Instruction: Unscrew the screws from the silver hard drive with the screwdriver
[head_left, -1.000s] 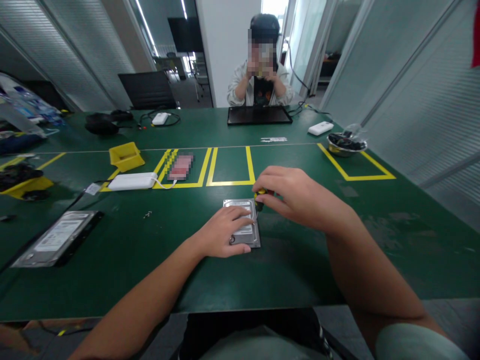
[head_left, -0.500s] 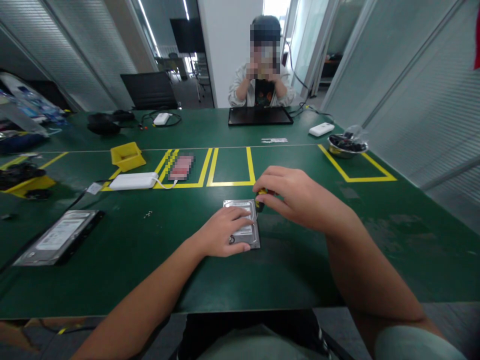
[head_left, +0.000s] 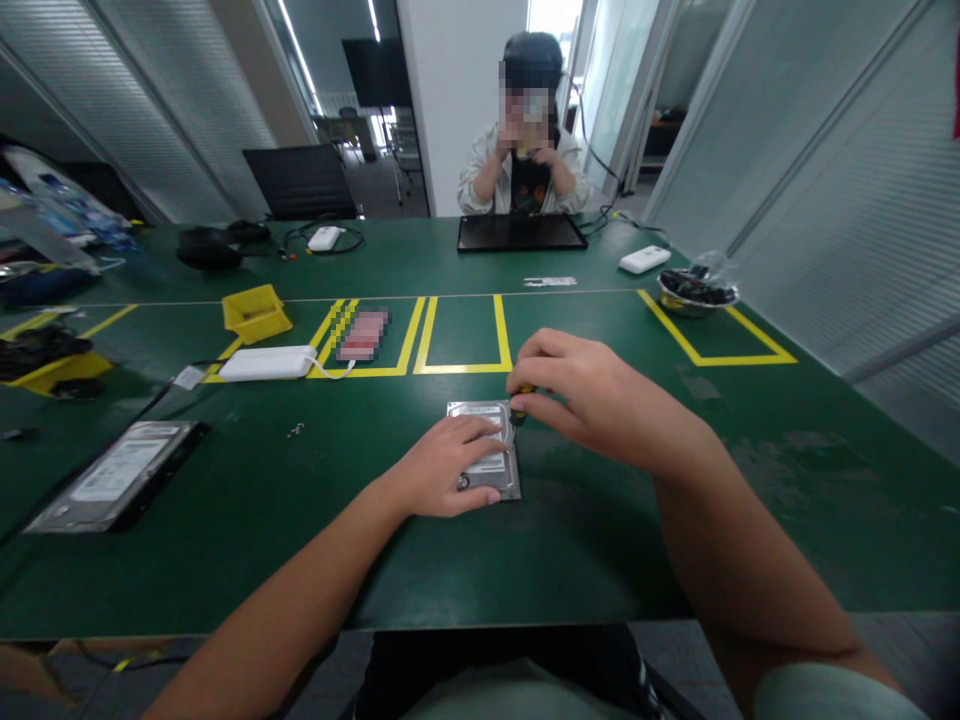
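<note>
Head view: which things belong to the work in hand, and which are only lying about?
In use, it seems: hard drive under the left hand; yellow-black tool in the right hand; perhaps the tiny pieces.

Apparently lying about: larger drive; white block; yellow bin; metal bowl.

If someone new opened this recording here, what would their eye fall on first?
Probably the two hands near the middle of the green table: the left hand lies over a silver hard drive, while the right hand grips a yellow-and-black tool at its right edge. Next, likely the bright yellow tape beyond the hands, and the person seated across the table behind a flat black panel.
</note>
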